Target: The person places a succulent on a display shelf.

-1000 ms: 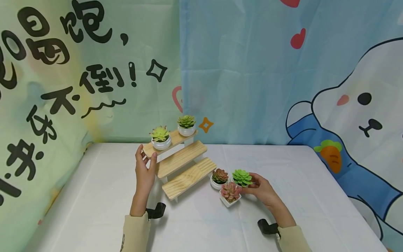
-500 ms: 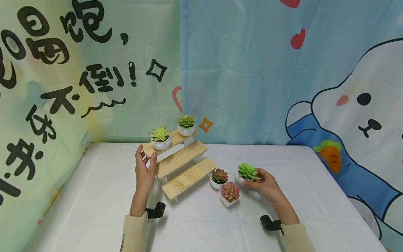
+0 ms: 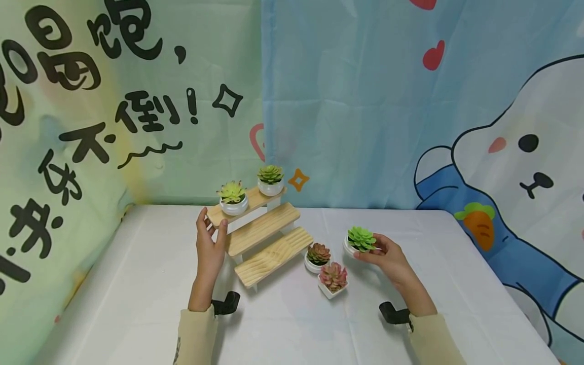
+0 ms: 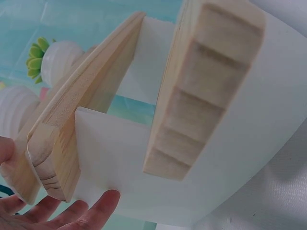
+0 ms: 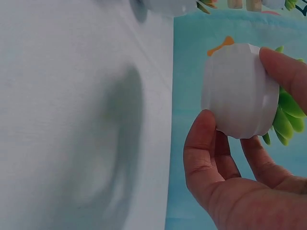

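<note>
My left hand point(image 3: 211, 248) grips the left end of the top plank of a three-tier wooden plant stand point(image 3: 263, 230). In the left wrist view, the fingers point(image 4: 103, 211) curl around the plank ends beside a white side panel. Two green potted succulents point(image 3: 234, 207) stand on the top tier. My right hand point(image 3: 390, 261) holds a bright green succulent in a white pot point(image 3: 360, 241), lifted off the table. From the right wrist camera, the thumb and fingers pinch the white pot point(image 5: 237, 91), which is tipped sideways there. The leaves are partly hidden by the hand.
A reddish-brown succulent in a round pot point(image 3: 317, 257) stands right of the lowest tier. Touching or close to it is a pink succulent in a square pot point(image 3: 333, 279). A white cloth covers the table point(image 3: 283, 324), and printed curtains point(image 3: 356, 126) hang behind its back edge.
My right hand has taken the bright green succulent away from the other two pots, moving it right, back and up. The left hand and the plant stand have stayed put.
</note>
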